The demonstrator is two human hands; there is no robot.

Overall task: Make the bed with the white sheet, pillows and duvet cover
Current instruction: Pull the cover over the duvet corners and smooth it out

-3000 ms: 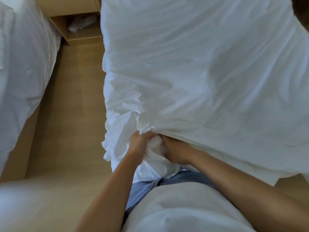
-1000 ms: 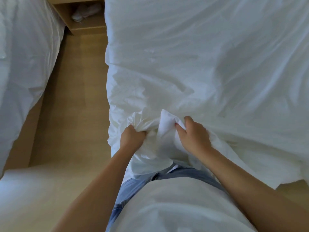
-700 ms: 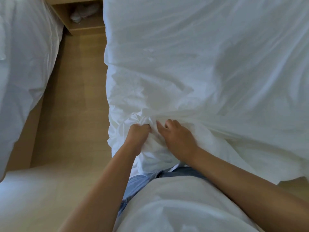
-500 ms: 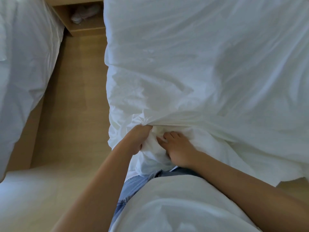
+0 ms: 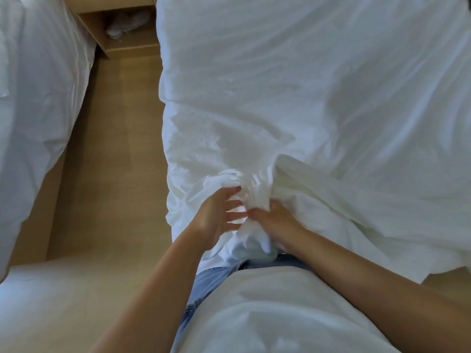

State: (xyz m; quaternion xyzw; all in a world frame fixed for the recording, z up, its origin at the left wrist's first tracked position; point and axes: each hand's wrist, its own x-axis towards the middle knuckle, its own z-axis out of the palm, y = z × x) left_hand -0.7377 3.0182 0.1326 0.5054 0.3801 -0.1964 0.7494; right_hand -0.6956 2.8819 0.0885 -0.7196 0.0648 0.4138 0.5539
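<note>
With my right hand (image 5: 276, 220) gripping the bunched duvet cover (image 5: 305, 110) corner, my left hand (image 5: 216, 215), fingers spread at 9 o'clock, should regrip before pulling taut.

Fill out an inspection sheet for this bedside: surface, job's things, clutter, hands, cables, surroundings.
Surface: bed covered in wrinkled white fabric.
Job's things: duvet cover spread over the bed, its near edge bunched in front of the person; no pillows seen; sheet cannot be told apart from the cover.
Clutter: pale crumpled item on the nightstand shelf.
Hands: left hand open, fingers spread against the bunched fabric; right hand grips the bunch.
Cables: nothing seen.
Surroundings: wooden floor; second bed with white bedding at left; wooden nightstand between the beds.
</note>
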